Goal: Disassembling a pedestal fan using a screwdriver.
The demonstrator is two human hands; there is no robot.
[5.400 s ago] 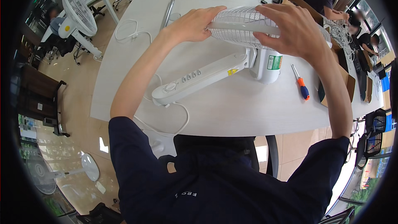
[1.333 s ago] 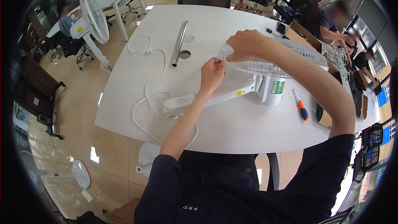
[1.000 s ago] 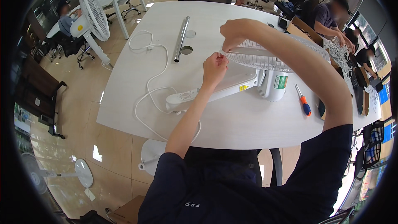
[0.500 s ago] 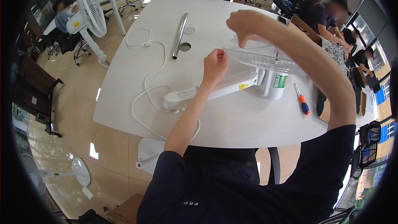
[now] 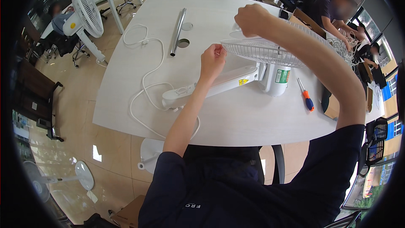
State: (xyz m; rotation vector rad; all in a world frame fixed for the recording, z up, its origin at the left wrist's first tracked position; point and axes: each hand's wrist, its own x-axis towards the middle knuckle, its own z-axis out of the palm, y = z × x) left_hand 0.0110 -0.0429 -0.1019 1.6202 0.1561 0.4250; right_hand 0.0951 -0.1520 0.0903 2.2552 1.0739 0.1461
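A white electric fan lies on the table, its wire guard (image 5: 261,52) facing up and its motor housing (image 5: 276,80) underneath. The fan's white neck (image 5: 215,85) stretches left from the housing. At the guard's left rim, my left hand (image 5: 211,63) has its fingertips pinched together on the edge. My right arm reaches across the guard, and my right hand (image 5: 253,20) is closed above its far left side. Its fingers curl down out of sight, so what they hold is hidden. A screwdriver (image 5: 306,97) with an orange and blue handle lies right of the housing.
A chrome tube (image 5: 178,31) lies on the white table (image 5: 122,97) beside a round cable hole (image 5: 183,43). White power cord (image 5: 145,74) loops over the left side. Boxes (image 5: 308,20) and tangled cables (image 5: 339,46) are at the right, near a co-worker (image 5: 333,10). Another fan (image 5: 86,17) stands left.
My right hand has turned and closed further; its thumb, which pointed down before, is now hidden. My left hand stays at the guard's rim. The whole view has shifted slightly.
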